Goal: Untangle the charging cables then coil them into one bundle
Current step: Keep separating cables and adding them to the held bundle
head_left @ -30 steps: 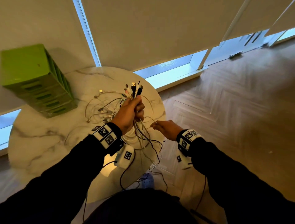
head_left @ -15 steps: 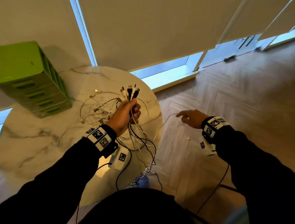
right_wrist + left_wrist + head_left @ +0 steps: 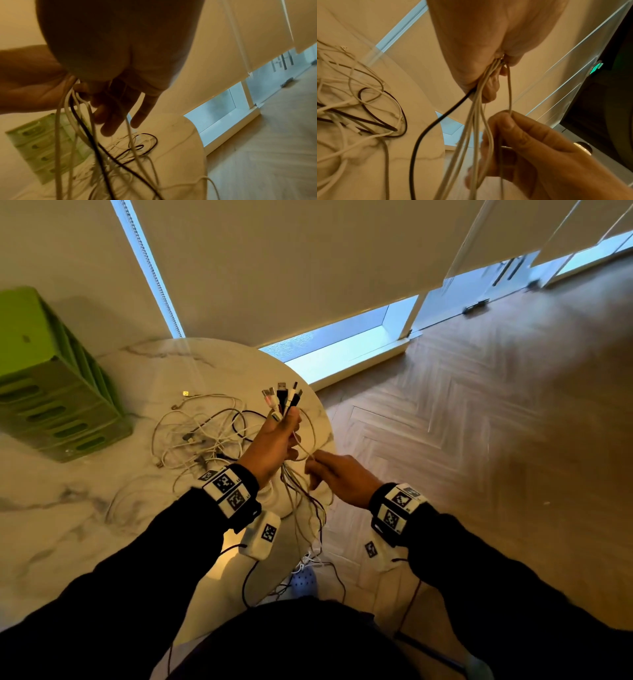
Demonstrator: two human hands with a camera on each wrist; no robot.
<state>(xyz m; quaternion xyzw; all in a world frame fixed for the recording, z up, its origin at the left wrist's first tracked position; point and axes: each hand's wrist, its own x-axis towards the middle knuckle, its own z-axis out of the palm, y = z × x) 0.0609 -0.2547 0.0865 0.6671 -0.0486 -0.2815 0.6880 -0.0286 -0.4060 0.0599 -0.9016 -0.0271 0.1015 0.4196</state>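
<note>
My left hand (image 3: 286,436) is raised over the table's right edge and grips a bundle of charging cables (image 3: 477,108). Their plug ends (image 3: 282,398) stick up above the fist, and white and black strands hang below it. My right hand (image 3: 313,470) is just right of and below the left fist. Its thumb (image 3: 508,122) and forefinger pinch one white cable (image 3: 509,88) that runs up into the left fist. In the right wrist view the other right fingers (image 3: 142,112) reach loosely past the hanging strands (image 3: 77,135). A tangled pile of cables (image 3: 205,433) lies on the table.
The round marble table (image 3: 68,525) holds a green slotted organiser (image 3: 51,392) at its far left. Its curved right edge (image 3: 329,433) is right under my hands. Wooden floor (image 3: 479,440) lies to the right, and roller blinds (image 3: 308,268) hang behind.
My right hand swung out to the right, drawing a white cable, and has come back beside the left fist. The left hand kept its grip on the plug ends.
</note>
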